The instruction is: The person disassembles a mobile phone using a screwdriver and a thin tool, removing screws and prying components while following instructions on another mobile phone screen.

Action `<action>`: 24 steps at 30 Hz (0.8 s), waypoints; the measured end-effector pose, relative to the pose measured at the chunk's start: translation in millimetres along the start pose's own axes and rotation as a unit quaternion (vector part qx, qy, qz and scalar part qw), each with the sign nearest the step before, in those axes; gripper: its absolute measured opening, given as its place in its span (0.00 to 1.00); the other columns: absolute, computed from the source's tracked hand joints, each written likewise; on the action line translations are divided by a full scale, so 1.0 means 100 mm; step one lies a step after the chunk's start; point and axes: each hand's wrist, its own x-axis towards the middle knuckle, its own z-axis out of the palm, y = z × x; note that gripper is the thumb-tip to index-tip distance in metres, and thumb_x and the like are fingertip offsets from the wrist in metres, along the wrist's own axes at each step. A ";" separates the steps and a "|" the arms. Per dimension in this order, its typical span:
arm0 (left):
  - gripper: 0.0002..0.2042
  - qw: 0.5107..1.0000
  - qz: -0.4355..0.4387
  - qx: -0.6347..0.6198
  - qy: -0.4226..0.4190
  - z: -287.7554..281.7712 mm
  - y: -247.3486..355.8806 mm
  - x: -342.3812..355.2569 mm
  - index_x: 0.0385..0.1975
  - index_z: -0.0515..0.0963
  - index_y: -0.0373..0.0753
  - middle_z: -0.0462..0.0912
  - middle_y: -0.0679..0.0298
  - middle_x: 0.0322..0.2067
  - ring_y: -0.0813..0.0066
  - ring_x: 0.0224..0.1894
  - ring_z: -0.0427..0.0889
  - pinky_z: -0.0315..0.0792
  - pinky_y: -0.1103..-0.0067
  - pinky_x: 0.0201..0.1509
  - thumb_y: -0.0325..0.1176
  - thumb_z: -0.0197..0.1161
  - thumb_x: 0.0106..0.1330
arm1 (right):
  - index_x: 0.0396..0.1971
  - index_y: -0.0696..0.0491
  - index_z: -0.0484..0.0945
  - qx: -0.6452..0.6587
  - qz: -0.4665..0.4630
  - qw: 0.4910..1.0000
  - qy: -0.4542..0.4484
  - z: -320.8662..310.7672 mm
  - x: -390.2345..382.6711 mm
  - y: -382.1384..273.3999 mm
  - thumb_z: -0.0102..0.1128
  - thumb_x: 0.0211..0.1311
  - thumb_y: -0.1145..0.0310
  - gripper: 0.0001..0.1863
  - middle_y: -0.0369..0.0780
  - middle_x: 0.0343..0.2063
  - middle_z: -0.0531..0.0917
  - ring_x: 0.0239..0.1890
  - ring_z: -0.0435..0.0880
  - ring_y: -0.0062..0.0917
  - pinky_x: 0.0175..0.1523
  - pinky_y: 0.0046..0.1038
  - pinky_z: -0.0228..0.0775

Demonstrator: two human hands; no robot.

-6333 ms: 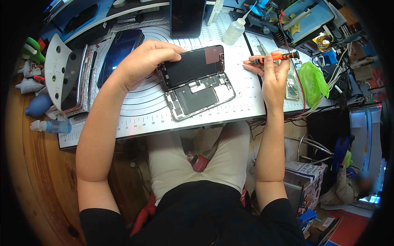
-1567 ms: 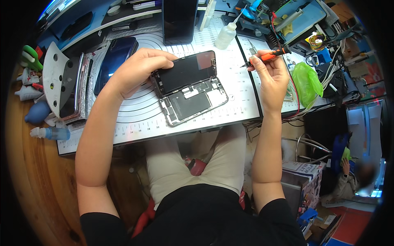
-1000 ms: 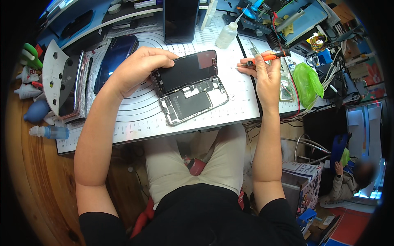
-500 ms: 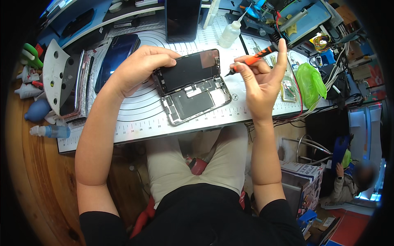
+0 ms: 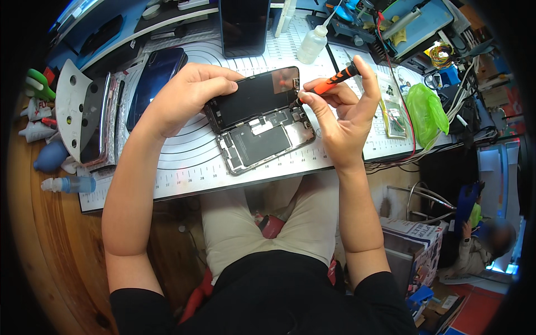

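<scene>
My left hand (image 5: 187,99) grips the raised black screen (image 5: 257,92) of an opened phone, thumb at its upper left. The phone's body (image 5: 257,144) lies below on the white ruled mat (image 5: 184,173), its battery and boards exposed. My right hand (image 5: 340,120) holds an orange-and-black screwdriver (image 5: 332,82) between thumb and fingers, index finger raised near its cap. The screwdriver's tip is at the right end of the phone, near the seam between screen and body; whether it touches cannot be told. A dark blue phone (image 5: 153,78) lies behind my left hand.
A squeeze bottle (image 5: 312,44) and an upright phone (image 5: 243,28) stand behind. Stencil plates (image 5: 78,100) and a blue blower (image 5: 51,156) are at left; a green bag (image 5: 424,117), cables and tools at right. Another person (image 5: 474,251) is at the lower right.
My right hand has moved left, bringing the screwdriver from a spot clear of the phone to its right end, tip angled down. My left hand keeps its grip on the screen.
</scene>
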 end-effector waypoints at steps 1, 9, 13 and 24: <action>0.17 1.000 0.007 0.014 0.002 0.00 0.00 0.00 0.50 0.84 0.26 0.89 0.57 0.38 0.77 0.40 0.86 0.77 0.81 0.49 0.30 0.59 0.68 | 0.73 0.54 0.48 0.011 -0.005 1.000 -0.005 0.01 0.00 0.00 0.64 0.64 0.87 0.43 0.50 0.41 0.85 0.43 0.88 0.29 0.53 0.28 0.82; 0.17 1.000 0.004 0.028 0.005 -0.01 -0.01 0.00 0.51 0.83 0.25 0.89 0.58 0.41 0.78 0.42 0.85 0.76 0.82 0.52 0.29 0.59 0.69 | 0.73 0.54 0.46 0.034 -0.011 0.999 -0.032 0.07 0.00 0.01 0.61 0.66 0.88 0.43 0.51 0.42 0.85 0.43 0.89 0.30 0.53 0.29 0.83; 0.17 1.000 0.000 0.018 0.016 0.00 -0.02 0.00 0.51 0.83 0.25 0.89 0.59 0.40 0.79 0.41 0.85 0.76 0.83 0.51 0.30 0.59 0.69 | 0.73 0.54 0.46 0.033 -0.009 0.999 -0.038 0.07 0.01 0.01 0.61 0.66 0.88 0.43 0.51 0.42 0.85 0.44 0.89 0.31 0.54 0.29 0.83; 0.16 1.000 -0.017 -0.008 0.013 0.00 -0.02 0.00 0.51 0.83 0.26 0.88 0.59 0.40 0.79 0.41 0.84 0.76 0.83 0.50 0.30 0.60 0.69 | 0.73 0.54 0.47 0.013 -0.020 0.998 -0.062 0.06 0.01 0.01 0.61 0.66 0.88 0.42 0.51 0.43 0.84 0.45 0.88 0.30 0.54 0.29 0.83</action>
